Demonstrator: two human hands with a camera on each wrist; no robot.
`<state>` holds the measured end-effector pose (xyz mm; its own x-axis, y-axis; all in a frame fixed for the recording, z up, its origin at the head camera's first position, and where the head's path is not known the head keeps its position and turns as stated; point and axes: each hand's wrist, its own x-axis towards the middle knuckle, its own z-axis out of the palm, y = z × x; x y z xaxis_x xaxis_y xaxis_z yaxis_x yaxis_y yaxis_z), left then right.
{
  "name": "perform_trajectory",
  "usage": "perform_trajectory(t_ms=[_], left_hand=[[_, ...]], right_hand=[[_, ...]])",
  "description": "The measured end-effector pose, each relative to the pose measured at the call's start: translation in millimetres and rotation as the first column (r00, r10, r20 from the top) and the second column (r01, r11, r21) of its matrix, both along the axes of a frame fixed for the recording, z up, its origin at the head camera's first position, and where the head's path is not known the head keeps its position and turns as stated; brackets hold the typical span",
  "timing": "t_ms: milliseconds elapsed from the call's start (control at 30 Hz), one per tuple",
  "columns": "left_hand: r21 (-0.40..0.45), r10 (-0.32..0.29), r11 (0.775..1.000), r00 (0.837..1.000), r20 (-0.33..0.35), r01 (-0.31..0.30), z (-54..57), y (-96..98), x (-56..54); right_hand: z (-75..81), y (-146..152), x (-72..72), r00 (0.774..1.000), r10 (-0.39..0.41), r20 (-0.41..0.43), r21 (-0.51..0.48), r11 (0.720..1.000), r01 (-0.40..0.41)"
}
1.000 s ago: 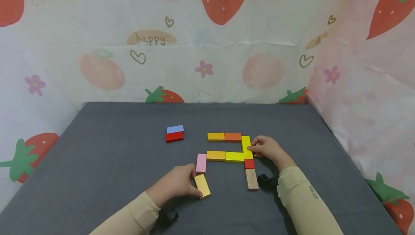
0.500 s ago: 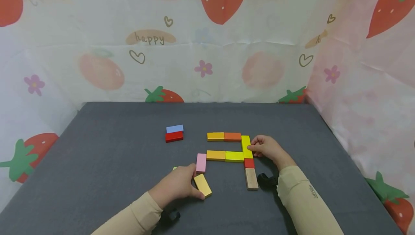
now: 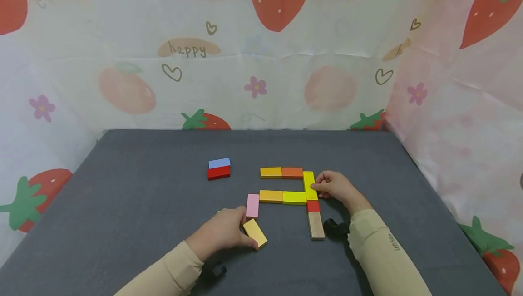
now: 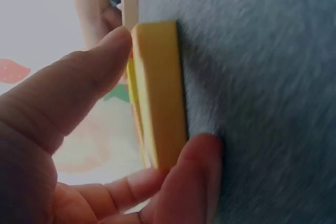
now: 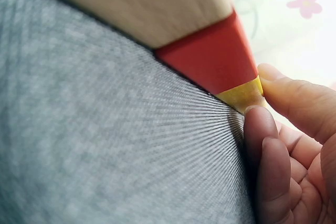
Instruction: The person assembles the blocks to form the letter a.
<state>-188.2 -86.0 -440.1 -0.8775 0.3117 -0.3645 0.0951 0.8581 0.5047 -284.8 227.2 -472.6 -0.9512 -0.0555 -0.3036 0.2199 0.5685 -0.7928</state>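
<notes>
My left hand (image 3: pixel 220 232) holds a pale yellow block (image 3: pixel 255 234) by its two ends, thumb at the near end and fingers at the far one. This block lies slanted on the dark cloth, its far end close to the near end of a pink block (image 3: pixel 252 206). In the left wrist view the yellow block (image 4: pixel 160 93) spans between thumb and fingertips. My right hand (image 3: pixel 337 189) has its thumb and curled fingers on the right side of a bright yellow block (image 3: pixel 309 185). A short red block (image 3: pixel 313 206) and a plain wooden block (image 3: pixel 316 226) continue below it.
An amber block (image 3: pixel 271 173) and an orange block (image 3: pixel 292 173) form the upper row. Below run another amber block (image 3: pixel 271 196) and a yellow-green block (image 3: pixel 294 198). Blue (image 3: pixel 219 163) and red (image 3: pixel 218 173) blocks lie together at left. A green sliver (image 3: pixel 219 211) shows behind my left hand.
The pale yellow block has turned slightly, its near end swinging right, with my left thumb following. A green sliver has come into view behind that hand. My right hand stays on the bright yellow block.
</notes>
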Motion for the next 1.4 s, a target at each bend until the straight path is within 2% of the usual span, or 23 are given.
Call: perform_trajectory(t_ms=[167,300,400,500,600,700,767,833,967,1133,1233,1400], left_hand=[[0.035,0.015,0.999,1.000,0.008,-0.015,8.7,-8.8,-8.3],[0.070,0.074,0.995,0.997,-0.007,-0.073,19.4,-20.0,-21.7],[0.107,0.121,0.988,0.990,-0.078,-0.112,23.6,-33.2,-37.5],[0.141,0.163,0.980,0.970,-0.178,-0.139,24.0,-51.0,-55.4],[0.169,0.210,0.971,0.940,-0.270,-0.169,22.0,-69.2,-73.8],[0.183,0.252,0.962,0.914,-0.318,-0.202,19.8,-84.0,-89.8],[0.168,0.259,0.962,0.907,-0.332,-0.214,18.0,-90.8,-99.4],[0.141,0.250,0.967,0.911,-0.329,-0.214,15.3,-95.1,-107.4],[0.079,0.206,0.978,0.933,-0.295,-0.191,8.3,-97.5,-120.5],[0.033,0.190,0.982,0.954,-0.231,-0.187,-0.6,-92.9,-130.0],[0.006,0.186,0.982,0.959,-0.214,-0.189,-4.7,-88.9,-132.8],[-0.039,0.165,0.983,0.955,-0.247,-0.181,-5.7,-82.4,-135.1]], right_hand=[[-1.1,1.0,0.3,1.000,0.003,-0.004,0.003,1.000,-0.003],[-1.2,1.5,0.2,1.000,0.004,-0.005,-0.001,1.000,-0.004],[-1.0,2.0,-0.2,1.000,0.000,0.000,-0.003,1.000,0.000],[-0.5,2.4,-0.3,1.000,-0.003,0.005,-0.005,1.000,0.003],[-0.2,2.4,0.4,1.000,0.001,0.006,-0.008,1.000,-0.001],[0.0,2.4,1.4,1.000,0.009,0.003,-0.012,1.000,-0.009],[0.0,2.4,1.9,1.000,0.013,0.001,-0.013,1.000,-0.013],[-0.2,2.5,2.1,1.000,0.014,0.000,-0.014,1.000,-0.014],[-0.5,1.9,2.2,1.000,0.010,0.003,-0.012,1.000,-0.010],[-0.9,0.5,1.6,1.000,0.007,-0.002,-0.006,1.000,-0.007],[-0.7,0.0,1.1,1.000,0.003,-0.006,-0.002,1.000,-0.003],[0.1,0.3,0.0,1.000,-0.006,-0.003,0.012,1.000,0.006]])
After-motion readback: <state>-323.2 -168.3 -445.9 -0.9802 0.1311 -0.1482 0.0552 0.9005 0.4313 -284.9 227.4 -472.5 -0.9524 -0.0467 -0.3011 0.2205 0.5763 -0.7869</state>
